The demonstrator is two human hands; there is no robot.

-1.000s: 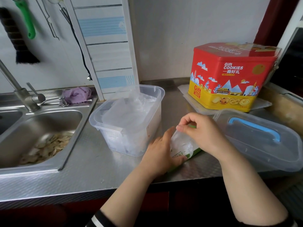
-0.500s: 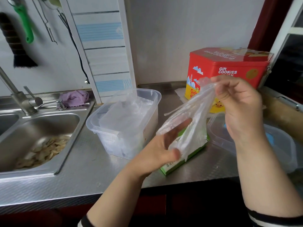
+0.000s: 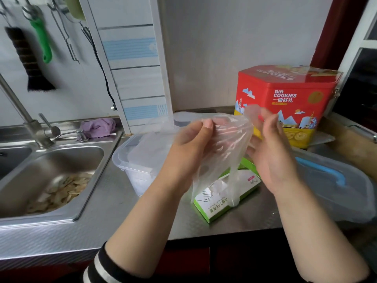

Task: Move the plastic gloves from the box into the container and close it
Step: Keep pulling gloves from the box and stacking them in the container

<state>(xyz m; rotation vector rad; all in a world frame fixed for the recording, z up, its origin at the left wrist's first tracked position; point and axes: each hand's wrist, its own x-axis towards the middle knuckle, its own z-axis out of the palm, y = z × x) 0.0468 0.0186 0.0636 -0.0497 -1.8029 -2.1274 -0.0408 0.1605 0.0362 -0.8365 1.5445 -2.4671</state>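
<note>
— Since half a second ago, has the person shifted anything?
— Both hands have risen together. The left hand (image 3: pixel 189 152) now pinches the upper edge of the plastic gloves (image 3: pixel 224 148), and the right hand (image 3: pixel 271 152) holds the opposite edge, so the sheet hangs stretched between them.
— Where does it hang?
— Over the near tabletop (image 3: pixel 126 213), its tail trailing down to the green box (image 3: pixel 224 199), which lies just beneath the hands. More clear film shows in the box's opening.
— And beyond that?
— Left of the hands stands the open container (image 3: pixel 130 158); at the right edge lies its lid (image 3: pixel 334 186) with a blue handle. Farther back sits a red cookie tin (image 3: pixel 285 103), and far left the sink (image 3: pixel 53 160) with a purple cloth (image 3: pixel 98 127) behind it.
</note>
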